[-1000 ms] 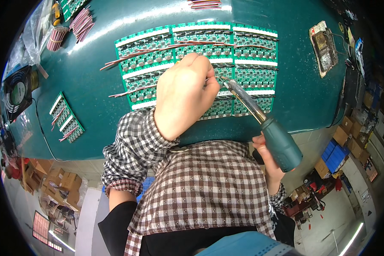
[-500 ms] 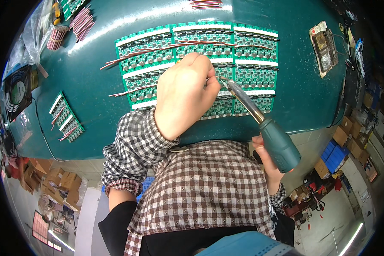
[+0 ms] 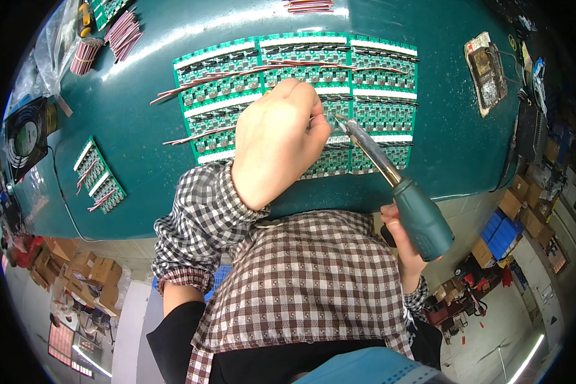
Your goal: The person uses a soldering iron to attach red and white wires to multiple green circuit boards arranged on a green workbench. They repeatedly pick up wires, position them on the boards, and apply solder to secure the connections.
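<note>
My left hand (image 3: 278, 144) is curled into a loose fist over a panel of green circuit boards (image 3: 377, 77) on the dark teal table (image 3: 134, 128); its fingertips pinch something thin, too small to name. My right hand (image 3: 403, 240) grips the teal handle of a soldering iron (image 3: 419, 214), and the metal tip (image 3: 342, 121) points at the boards just right of the left fingers. Red and black wires (image 3: 192, 89) lie soldered across the upper boards.
A smaller green board strip (image 3: 99, 176) lies at the left. Bundles of red wires (image 3: 125, 35) sit top left beside a small fan (image 3: 25, 137). A soldering sponge tray (image 3: 486, 73) sits at the right. Cardboard boxes (image 3: 89, 275) stand on the floor below.
The iron's tip has edged slightly toward the left fingers; both hands otherwise hold their places.
</note>
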The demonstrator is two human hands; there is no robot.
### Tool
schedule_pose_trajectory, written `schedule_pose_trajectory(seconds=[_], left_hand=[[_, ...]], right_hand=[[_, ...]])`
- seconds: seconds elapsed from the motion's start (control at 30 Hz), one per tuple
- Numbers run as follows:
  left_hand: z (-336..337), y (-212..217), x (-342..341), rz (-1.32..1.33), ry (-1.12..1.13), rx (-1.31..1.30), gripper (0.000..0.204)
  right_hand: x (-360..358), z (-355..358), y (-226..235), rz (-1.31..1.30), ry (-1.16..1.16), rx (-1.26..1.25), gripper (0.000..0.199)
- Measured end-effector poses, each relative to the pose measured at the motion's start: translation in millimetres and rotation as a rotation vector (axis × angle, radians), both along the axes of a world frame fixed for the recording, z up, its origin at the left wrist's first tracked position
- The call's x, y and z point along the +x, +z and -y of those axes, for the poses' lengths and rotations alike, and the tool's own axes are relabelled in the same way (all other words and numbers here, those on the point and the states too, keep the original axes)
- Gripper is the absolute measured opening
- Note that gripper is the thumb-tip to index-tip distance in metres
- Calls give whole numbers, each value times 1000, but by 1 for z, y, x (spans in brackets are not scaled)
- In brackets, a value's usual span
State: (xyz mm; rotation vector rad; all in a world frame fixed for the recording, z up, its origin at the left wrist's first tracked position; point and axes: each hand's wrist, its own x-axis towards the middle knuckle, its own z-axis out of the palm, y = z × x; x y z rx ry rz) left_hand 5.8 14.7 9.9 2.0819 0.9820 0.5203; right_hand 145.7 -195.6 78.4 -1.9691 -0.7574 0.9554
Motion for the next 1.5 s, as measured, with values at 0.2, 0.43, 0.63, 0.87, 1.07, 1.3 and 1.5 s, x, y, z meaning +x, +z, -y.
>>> schedule_pose_trajectory(seconds=[0.2,0.43,0.63,0.87,1.07,1.3,1.5], left_hand=[[0,1,0,-9,-1,-2,11],[2,-1,0,-6,24,3,12],[2,0,0,-6,19,-6,11],[2,1,0,-36,9,-7,12],[4,-2,-2,-29,11,38,11],[10,-4,-2,19,53,43,12],[12,-7,-1,24,85,95,13]], right_hand=[[-2,0,0,-39,-53,5,42],[-2,3,-1,-74,-91,26,48],[-5,6,-2,-110,-166,18,57],[-7,-4,0,-32,-100,54,36],[-1,6,-4,-73,-83,24,52],[-8,-2,-2,-37,-117,48,35],[-6,-2,-1,-43,-102,32,35]])
